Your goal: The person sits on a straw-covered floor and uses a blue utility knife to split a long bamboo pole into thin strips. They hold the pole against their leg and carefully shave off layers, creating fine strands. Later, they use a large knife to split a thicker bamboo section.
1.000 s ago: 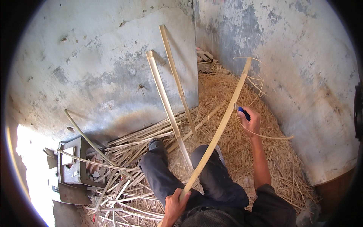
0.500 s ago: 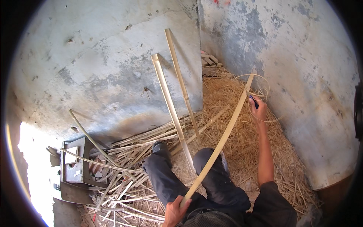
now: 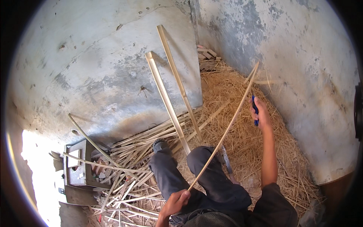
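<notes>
Turned edge-on since half a second ago: the long pale-yellow bamboo-looking strip (image 3: pixel 227 132), broad face then toward me; the blue-handled knife (image 3: pixel 255 110) has come a little away from it, a small gap now showing between; strip runs slantwise from the person's lap, across the right trouser knee, to a far tip near the grey, peeling plaster wall (image 3: pixel 302 94); left hand (image 3: pixel 177 202) closed about its near end, thumb laid along it; right hand (image 3: pixel 261 112) wrapped round the knife handle, tool roughly upright, beside the strip's far half; straw-coloured heap of fine shavings (image 3: pixel 287 178) beneath; tangle of loose pale strips (image 3: pixel 128 198) by the left leg.
</notes>
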Available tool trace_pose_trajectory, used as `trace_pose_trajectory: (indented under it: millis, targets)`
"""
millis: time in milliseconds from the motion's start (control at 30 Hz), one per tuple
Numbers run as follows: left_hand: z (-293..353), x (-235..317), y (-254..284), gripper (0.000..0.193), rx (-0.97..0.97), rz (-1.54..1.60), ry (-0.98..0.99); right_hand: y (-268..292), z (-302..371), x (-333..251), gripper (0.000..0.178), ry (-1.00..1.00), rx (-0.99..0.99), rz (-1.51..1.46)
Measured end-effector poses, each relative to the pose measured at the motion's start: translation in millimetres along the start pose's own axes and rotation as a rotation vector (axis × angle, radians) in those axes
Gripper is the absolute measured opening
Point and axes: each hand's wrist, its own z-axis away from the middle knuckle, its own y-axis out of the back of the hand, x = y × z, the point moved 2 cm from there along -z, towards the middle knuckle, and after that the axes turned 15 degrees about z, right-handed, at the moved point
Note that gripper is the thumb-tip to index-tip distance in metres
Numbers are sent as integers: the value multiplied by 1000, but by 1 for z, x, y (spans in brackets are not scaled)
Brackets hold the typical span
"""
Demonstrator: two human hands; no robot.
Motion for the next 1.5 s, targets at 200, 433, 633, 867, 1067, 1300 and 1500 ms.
trace_pose_trajectory:
  millis: [200, 433, 633, 867, 1067, 1300, 1500]
  targets:
    - [-43, 53, -23, 58, -105, 322, 134, -56, 80, -12, 33, 220, 35, 343]
    - [-87, 72, -33, 65, -296, 488, 23, -115, 156, -61, 29, 482, -36, 555]
    - [-92, 81, -38, 63, -326, 491, -13, -131, 165, -53, 30, 601, -39, 618]
    - [-91, 87, -48, 46, -62, 125, -300, -139, 165, -55, 32, 692, -32, 680]
    - [-76, 112, -60, 28, 224, -244, -415, -141, 160, -55, 32, 722, -37, 694]
    - [-73, 113, -61, 25, 342, -374, -465, -142, 155, -61, 32, 760, -37, 760]
    - [-70, 104, -60, 27, 355, -406, -434, -141, 153, -59, 31, 814, -18, 781]
